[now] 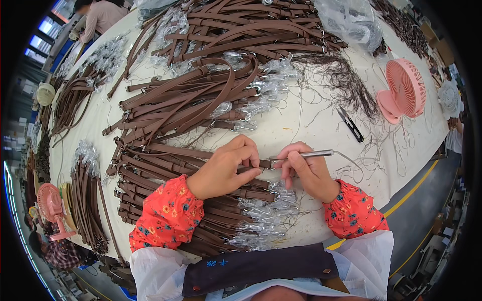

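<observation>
Left of the thread snips (353, 128), your left grip (223, 168) pinches a brown strap (265, 164); your right grip (310, 174) holds a corded metal rod (320, 153).

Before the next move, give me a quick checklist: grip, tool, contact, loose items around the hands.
1. Strap held: ok. The left hand pinches a brown strap near its end.
2. Tool held: ok. The right hand grips a slim metal tool.
3. Tool tip touching the strap: cannot tell. It is too small to make out beside the fingers.
4. Snips apart from both hands: ok. The black snips lie beyond the right hand.
5. Loose threads cleared away: not ok. Dark threads lie in a tangle near the snips.
</observation>
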Demonstrator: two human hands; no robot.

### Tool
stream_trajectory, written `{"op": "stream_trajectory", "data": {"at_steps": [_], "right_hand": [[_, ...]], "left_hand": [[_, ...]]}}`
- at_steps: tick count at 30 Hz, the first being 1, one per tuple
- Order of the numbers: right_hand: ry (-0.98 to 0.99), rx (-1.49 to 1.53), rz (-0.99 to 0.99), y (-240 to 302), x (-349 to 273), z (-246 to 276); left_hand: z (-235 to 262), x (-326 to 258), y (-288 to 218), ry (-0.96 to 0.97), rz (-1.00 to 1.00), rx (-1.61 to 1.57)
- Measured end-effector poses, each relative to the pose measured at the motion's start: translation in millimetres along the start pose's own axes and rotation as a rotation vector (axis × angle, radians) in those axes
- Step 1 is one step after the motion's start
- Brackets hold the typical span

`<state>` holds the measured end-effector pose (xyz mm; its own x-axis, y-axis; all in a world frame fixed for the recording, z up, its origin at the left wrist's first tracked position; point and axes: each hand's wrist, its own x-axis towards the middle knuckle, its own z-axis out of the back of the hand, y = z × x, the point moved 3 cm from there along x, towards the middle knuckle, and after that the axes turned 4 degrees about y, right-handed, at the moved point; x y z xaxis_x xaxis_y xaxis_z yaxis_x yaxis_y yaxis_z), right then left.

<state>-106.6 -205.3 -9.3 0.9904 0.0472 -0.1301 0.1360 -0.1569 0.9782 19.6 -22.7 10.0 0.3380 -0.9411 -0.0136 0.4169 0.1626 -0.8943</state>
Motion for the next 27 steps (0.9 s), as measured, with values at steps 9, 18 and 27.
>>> {"op": "stream_trajectory", "data": {"at_steps": [9, 18, 27], "right_hand": [[-0.019, -0.012, 0.104, -1.4, 1.2, 0.6], [-0.013, -0.020, 0.092, -0.2, 0.5, 0.3], [-0.024, -0.017, 0.125, -1.3, 1.6, 0.8]], "left_hand": [[-2.5, -1.8, -4.8, -0.081, -0.148, 0.663], [-0.9, -3.1, -17.1, -0.060, -0.156, 0.610], [-16.6, -3.4, -6.3, -0.136, -0.243, 0.859]]}}
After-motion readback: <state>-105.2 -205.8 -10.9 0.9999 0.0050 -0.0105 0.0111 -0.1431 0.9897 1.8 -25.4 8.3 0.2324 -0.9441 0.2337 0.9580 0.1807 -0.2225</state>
